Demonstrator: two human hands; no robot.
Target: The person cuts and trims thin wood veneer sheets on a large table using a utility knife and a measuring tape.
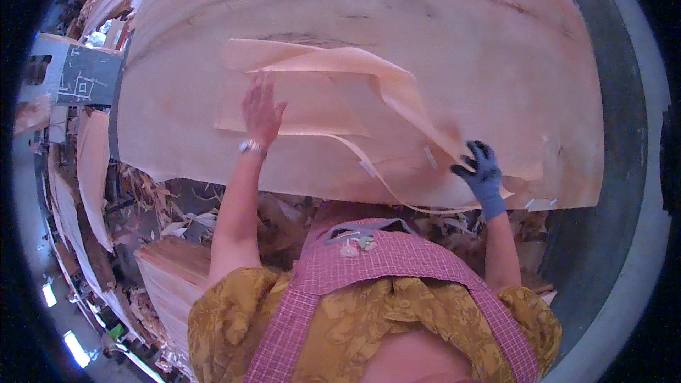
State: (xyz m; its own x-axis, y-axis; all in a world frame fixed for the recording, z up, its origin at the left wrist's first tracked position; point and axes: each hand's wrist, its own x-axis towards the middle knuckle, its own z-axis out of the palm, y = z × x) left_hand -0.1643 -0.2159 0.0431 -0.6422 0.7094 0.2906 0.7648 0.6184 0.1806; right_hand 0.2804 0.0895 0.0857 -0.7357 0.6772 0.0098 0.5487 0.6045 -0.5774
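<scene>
White lines (83, 86) on the grey panel (86, 71) at the far left form nested, box-like marks; whether they include writing is too small to tell. Small whitish strips (367, 168) dot the large wood sheet (496, 50), whose top edge is cut off. On this sheet, in front of the person, lies a thin, pale veneer piece (333, 58), creased and folded over along its far and right sides. The bare left hand (262, 110) is open over its left part, fingers extended. The gloved right hand (484, 176) curls its fingers beside the veneer's right edge; whether it grips, I cannot tell. Scraps (145, 191) below are partly hidden.
</scene>
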